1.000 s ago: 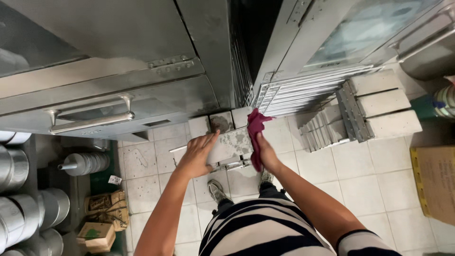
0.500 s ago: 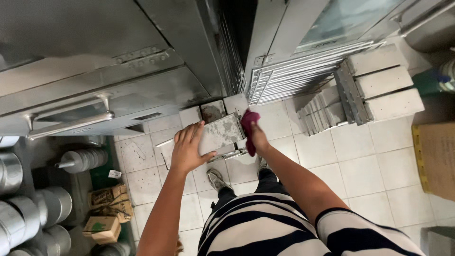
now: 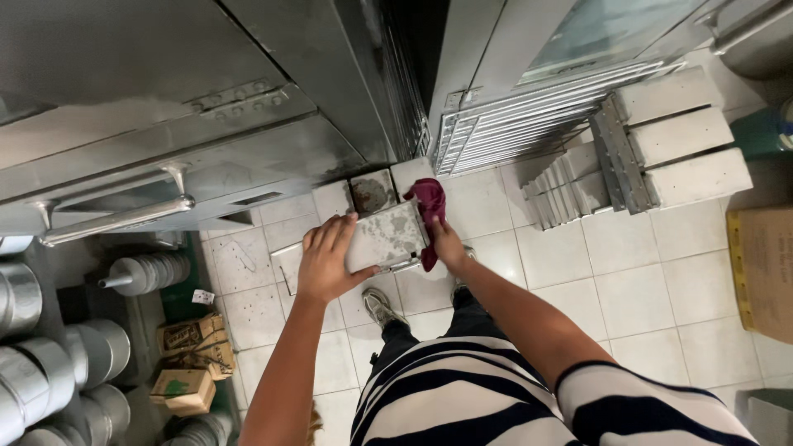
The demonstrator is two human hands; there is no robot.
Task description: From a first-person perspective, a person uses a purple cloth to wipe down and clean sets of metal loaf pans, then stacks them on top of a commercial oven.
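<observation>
- Two hands are closed on one metal loaf tin (image 3: 384, 238): the left hand (image 3: 326, 260) is clamped over its near end.
- The far end is gripped by the right hand (image 3: 446, 242) through a dark red cloth (image 3: 429, 202).

Even, soft indoor light falls from above across the white floor tiles (image 3: 628, 289), the brightest area at centre and right. The steel oven (image 3: 165, 99) at upper left shows dull grey sheen, with a dark gap at top centre. The lower left corner sits in shade around the metal tins (image 3: 33, 363). Straight lines bend toward the edges; the striped shirt (image 3: 462, 396) at bottom is slightly soft
</observation>
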